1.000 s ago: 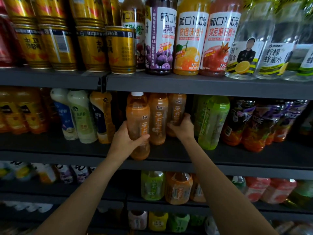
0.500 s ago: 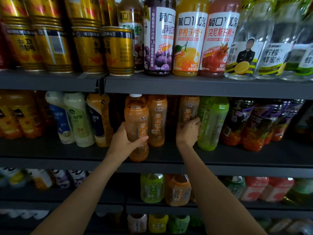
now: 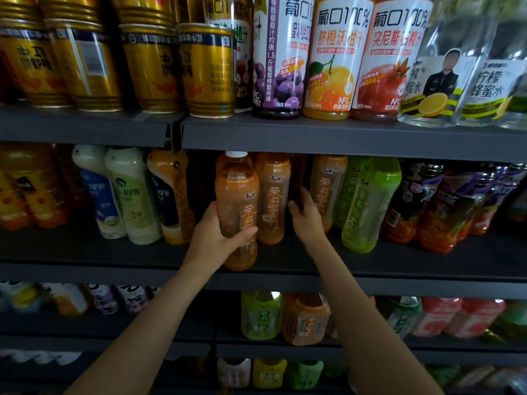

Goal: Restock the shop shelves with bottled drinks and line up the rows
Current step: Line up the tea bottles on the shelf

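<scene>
My left hand point(image 3: 215, 242) grips an orange tea bottle point(image 3: 236, 192) with a white cap, upright at the front edge of the middle shelf point(image 3: 399, 270). Just behind and to its right stands a second orange bottle point(image 3: 273, 195). A third orange bottle point(image 3: 328, 186) stands further right, against a green tea bottle point(image 3: 368, 203). My right hand point(image 3: 306, 218) reaches into the dark gap between the second and third orange bottles. Its fingers are extended and blurred and hold nothing.
The top shelf carries gold cans point(image 3: 208, 69) on the left and tall juice bottles point(image 3: 336, 58) on the right. White and green bottles point(image 3: 128, 195) stand left of the orange row, dark-labelled bottles point(image 3: 445, 206) on the right. More tea bottles point(image 3: 262, 315) fill the lower shelves.
My right hand slid the third orange bottle rightwards against the green bottle, let it go and moved back left into the gap. My left hand still holds the front bottle.
</scene>
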Action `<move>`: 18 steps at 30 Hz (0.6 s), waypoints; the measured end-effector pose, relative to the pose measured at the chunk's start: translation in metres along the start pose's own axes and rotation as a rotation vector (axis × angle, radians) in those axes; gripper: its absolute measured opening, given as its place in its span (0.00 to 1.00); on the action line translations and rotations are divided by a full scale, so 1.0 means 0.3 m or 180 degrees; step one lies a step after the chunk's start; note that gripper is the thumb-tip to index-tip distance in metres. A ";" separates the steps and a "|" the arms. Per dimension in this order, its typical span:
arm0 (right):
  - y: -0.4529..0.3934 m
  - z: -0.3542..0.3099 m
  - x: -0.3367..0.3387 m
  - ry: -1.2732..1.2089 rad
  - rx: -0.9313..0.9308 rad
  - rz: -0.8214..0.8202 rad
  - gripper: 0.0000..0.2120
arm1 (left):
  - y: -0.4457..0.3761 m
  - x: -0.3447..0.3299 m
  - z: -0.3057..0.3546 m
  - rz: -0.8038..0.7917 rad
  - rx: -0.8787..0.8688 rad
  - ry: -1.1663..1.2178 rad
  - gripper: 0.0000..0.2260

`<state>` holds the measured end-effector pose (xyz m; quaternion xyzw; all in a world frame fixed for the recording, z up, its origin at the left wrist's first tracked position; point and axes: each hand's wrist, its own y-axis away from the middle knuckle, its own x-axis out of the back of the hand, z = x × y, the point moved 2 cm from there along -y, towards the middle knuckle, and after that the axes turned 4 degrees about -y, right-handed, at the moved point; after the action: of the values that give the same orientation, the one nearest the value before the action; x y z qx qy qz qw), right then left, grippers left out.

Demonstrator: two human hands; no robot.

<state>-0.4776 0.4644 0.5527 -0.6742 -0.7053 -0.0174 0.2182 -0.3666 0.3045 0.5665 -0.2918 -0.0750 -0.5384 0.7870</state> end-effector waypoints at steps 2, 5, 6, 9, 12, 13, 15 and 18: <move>-0.040 -0.007 -0.010 -0.0036 -0.0093 -0.0170 0.27 | -0.001 0.000 -0.002 -0.0004 0.0028 0.0007 0.25; -0.089 -0.006 -0.034 0.0089 -0.0164 -0.0151 0.29 | 0.000 0.002 0.000 -0.0017 0.0029 0.0027 0.25; -0.104 -0.006 -0.046 0.0246 -0.0155 -0.0076 0.29 | 0.001 0.003 0.000 -0.0013 0.0021 0.0025 0.25; -0.150 -0.002 -0.066 0.0796 0.0089 0.0322 0.22 | -0.002 0.001 -0.004 -0.0008 0.0008 0.0019 0.25; -0.195 0.020 -0.069 0.0838 0.0074 0.0791 0.20 | -0.005 -0.003 -0.010 0.0010 0.0040 0.0033 0.25; -0.210 0.020 -0.069 0.0793 -0.0025 0.0904 0.20 | -0.006 -0.004 -0.013 0.0017 0.0056 0.0061 0.25; -0.213 0.003 -0.072 0.0775 -0.0118 0.1052 0.19 | -0.006 -0.007 -0.017 0.0023 0.0058 0.0107 0.26; -0.217 -0.016 -0.083 0.0466 -0.0348 0.0721 0.16 | -0.006 -0.011 -0.026 0.0010 0.0043 0.0110 0.28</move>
<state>-0.5388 0.4335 0.5663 -0.7573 -0.6049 -0.0802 0.2326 -0.3712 0.3026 0.5595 -0.2772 -0.0645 -0.5416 0.7910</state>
